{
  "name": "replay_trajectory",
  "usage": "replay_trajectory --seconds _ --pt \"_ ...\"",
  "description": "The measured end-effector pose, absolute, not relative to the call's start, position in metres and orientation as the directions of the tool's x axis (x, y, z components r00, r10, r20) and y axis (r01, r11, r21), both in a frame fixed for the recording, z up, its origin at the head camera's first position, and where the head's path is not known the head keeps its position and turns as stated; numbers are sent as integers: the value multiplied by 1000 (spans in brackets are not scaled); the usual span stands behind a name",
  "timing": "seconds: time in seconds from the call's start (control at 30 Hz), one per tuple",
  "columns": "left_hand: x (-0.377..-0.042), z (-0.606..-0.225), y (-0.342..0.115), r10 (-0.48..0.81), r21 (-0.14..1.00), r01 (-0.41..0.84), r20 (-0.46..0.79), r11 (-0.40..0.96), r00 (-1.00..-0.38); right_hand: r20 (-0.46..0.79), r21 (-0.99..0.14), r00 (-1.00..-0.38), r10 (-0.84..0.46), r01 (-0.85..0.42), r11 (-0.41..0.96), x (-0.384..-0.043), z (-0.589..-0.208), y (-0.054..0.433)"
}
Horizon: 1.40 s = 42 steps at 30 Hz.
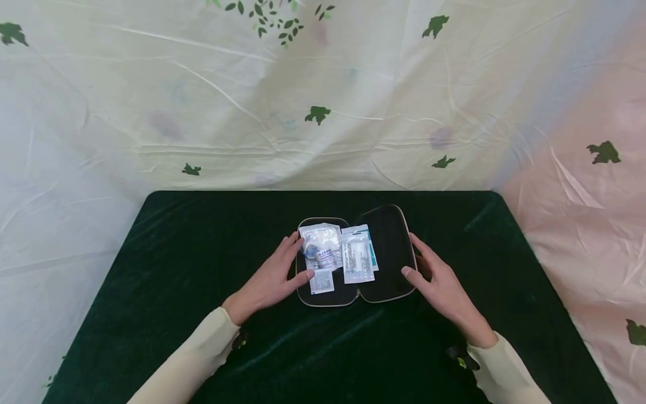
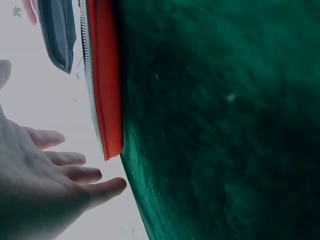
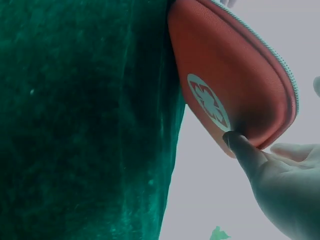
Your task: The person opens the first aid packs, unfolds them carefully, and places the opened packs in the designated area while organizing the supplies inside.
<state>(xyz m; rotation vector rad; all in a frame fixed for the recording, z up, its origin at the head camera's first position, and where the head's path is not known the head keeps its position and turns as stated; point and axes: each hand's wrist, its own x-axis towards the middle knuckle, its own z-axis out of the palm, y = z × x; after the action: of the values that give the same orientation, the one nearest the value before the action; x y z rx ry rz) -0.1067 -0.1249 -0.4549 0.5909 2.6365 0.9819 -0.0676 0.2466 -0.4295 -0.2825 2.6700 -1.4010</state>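
Observation:
A zip case (image 1: 391, 252) lies spread apart on the table, black inside and red outside, with a pale emblem (image 3: 208, 102) on its raised lid. My right hand (image 1: 444, 286) grips the lid's right edge, thumb on the inner side and fingers beneath. At the left half, my left hand (image 1: 272, 275) is beside the rim, its fingers extended, thumb over a small white sachet (image 1: 322, 283). Above that sachet lies a clear packet (image 1: 325, 233) with a rolled item inside. White sachets (image 1: 357, 261), one with a teal edge, overlap the middle fold.
Dark green velvet cloth (image 1: 323, 348) covers the table under the case. Pale curtains (image 1: 373, 84) with green leaf shapes hang behind and at both sides of the table.

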Motion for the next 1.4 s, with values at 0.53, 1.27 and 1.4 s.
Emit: replay_trajectory --seconds 0.53,1.27,1.4 --pt "-105 -463 -123 498 528 330 -213 782 -840 -173 -691 -963 -209 -33 722 -80 -441 265" --pt "-104 -465 -121 495 482 352 -206 802 -844 -167 -580 -960 -223 -87 810 -89 -455 270" --pt "-103 -462 -116 507 450 408 -122 794 -853 -101 -605 -973 -209 -107 789 -91 -452 258"
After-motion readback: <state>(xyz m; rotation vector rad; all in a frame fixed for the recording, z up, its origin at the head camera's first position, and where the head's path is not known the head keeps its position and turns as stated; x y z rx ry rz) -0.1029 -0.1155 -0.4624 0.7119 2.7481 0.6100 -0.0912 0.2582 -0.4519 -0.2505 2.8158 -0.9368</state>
